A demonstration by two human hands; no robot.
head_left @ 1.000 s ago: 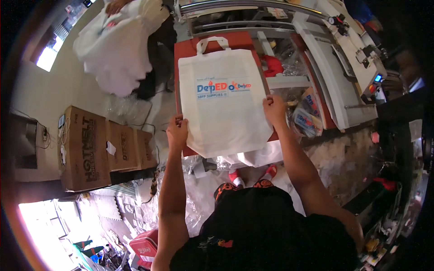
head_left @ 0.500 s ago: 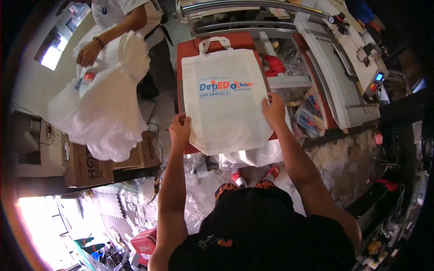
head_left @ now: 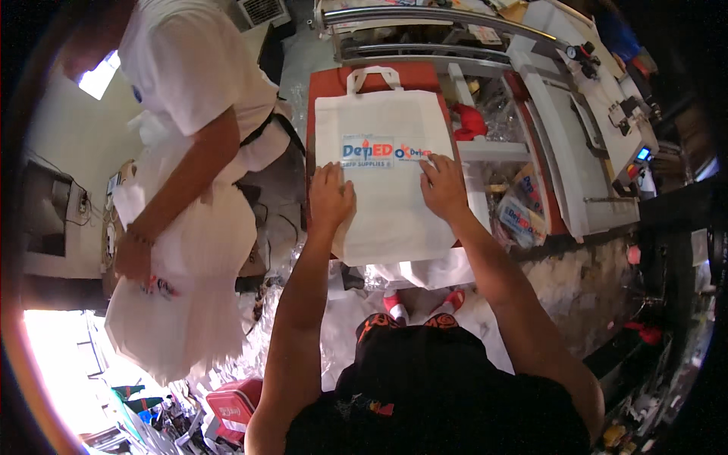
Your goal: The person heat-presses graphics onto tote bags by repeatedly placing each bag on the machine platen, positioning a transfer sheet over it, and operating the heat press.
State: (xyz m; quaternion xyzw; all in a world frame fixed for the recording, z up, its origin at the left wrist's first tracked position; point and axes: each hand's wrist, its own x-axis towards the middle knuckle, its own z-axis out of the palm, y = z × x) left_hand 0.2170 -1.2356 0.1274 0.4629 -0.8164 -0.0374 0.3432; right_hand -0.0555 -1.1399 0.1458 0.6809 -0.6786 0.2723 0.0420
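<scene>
Two bare hands: our left hand (head_left: pixel 331 200) rests palm down near the left edge of the white bag (head_left: pixel 388 224), fingers extended; our right hand (head_left: pixel 444 186) touches the cloth at the right end of the print (head_left: pixel 368 150), fingers slightly bent. Both look open, gripping nothing.
White bag: flat on the red board (head_left: pixel 418 78), under our hands, handles (head_left: pixel 373 70) pointing away from us.
Good handling: we would press lightly and evenly, smooth ripples outward, and keep fingertips off the print.
Print: blue and red-orange lettering, two emblems side by side, smaller capitals below; a pale rectangle surrounds the left emblem, possibly film, but we cannot tell.
Sheets (head_left: pixel 522 220) on our right: similar lettering, blue and red.
Screen (head_left: pixel 644 153) farther right: lit, too small to read.
Co-worker (head_left: pixel 182 83) on our left: white shirt, holding bundled white cloth (head_left: pixel 178 326) with a blurred red mark.
</scene>
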